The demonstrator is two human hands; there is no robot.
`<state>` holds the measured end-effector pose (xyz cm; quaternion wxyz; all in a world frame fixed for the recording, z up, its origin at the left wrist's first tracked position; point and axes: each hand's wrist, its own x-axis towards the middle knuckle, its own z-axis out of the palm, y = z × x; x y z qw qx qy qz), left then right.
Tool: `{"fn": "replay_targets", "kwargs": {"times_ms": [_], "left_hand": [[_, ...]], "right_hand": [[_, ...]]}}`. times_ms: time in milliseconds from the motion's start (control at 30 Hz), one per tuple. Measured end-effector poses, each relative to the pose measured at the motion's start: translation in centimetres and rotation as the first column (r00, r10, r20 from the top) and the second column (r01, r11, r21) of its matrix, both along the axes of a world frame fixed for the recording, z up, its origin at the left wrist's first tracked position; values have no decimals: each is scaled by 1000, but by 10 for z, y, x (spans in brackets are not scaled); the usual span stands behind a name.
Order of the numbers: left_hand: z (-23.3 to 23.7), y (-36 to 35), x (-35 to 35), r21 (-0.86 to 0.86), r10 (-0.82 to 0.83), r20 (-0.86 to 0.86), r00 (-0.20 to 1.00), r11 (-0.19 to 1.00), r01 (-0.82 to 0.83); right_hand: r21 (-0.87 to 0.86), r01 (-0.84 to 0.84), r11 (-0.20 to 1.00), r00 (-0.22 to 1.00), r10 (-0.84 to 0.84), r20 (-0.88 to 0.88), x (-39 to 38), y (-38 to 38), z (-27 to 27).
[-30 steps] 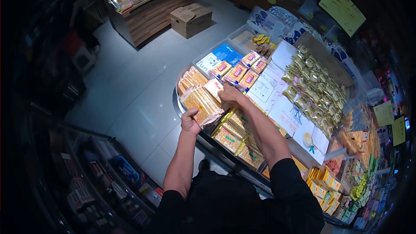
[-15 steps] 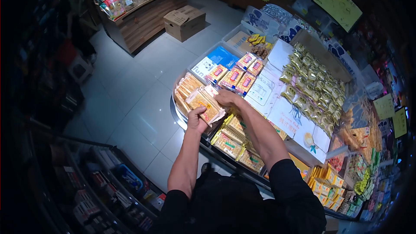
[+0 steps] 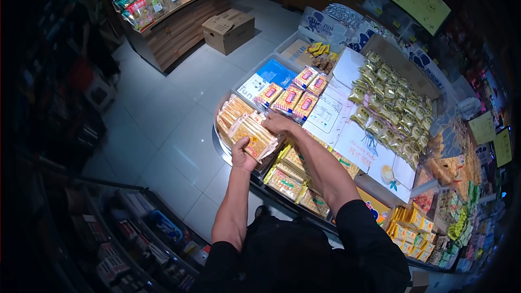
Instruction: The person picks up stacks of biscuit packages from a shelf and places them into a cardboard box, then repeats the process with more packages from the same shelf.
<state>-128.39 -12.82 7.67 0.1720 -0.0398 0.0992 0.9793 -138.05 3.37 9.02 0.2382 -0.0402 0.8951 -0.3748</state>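
1. The pale tiled floor filled the left of the view, well below the hands.
2. A round-edged display surface carried trays of packaged snacks. Small gold-green wrapped sweets lay on the far right side.
3. A wooden counter stood at the far left, loaded with bagged goods, with a cardboard box on the floor just beside it.
4. A row of red-labelled packs lay just beyond the hands, beside a stack of clear-wrapped cracker packs at the surface's left rim.
5. One cracker pack was held just above that stack, at the near left edge of the surface and between the two hands.
6. The pack lay nearly flat, broad face up. Its long axis seemed to run from far left to near right, roughly along the rim, though wrapper glare made this uncertain.
7. The left hand was at the pack's near edge. Its fingers curled under the wrapper with the thumb on top, pinching the pack.
8. The right hand rested on the pack's far right end, back of the hand up. Its fingers were hidden against the wrapper, so I could not tell whether they were gripping or only pressing.
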Motion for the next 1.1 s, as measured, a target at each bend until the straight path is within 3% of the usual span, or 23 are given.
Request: {"fn": "replay_targets", "kwargs": {"times_ms": [167,233,433,567,633,700,800,933,1100], "left_hand": [[0,-2,1,-9,43,62,997,999,-43],[-1,-4,1,-17,66,74,995,998,-65],[-11,-13,3,-11,135,91,987,991,-134],[-6,-26,8,-14,169,45,985,986,-169],[6,-34,14,-9,183,-20,983,983,-183],[12,-41,16,-9,207,-50,977,978,-208],[37,-52,26,35,197,-144,970,980,-194],[65,-54,40,31,195,-143,970,981,-193],[86,-49,53,162,92,-244,965,985,-53]], "right_hand": [[63,-21,998,999,18,49,7,-1,31],[-73,112,991,993,-110,32,11,-1,27],[-170,96,981,989,-114,-97,13,-7,22],[-211,90,973,992,-107,-69,22,-16,35],[-270,28,962,970,-91,-226,29,-25,45],[-295,8,955,978,-70,-198,39,-31,60],[-434,-59,899,955,-77,-288,58,-39,91],[-352,-62,934,890,-108,-442,85,-41,126],[-442,-109,890,844,-152,-515,121,-27,155]]}}
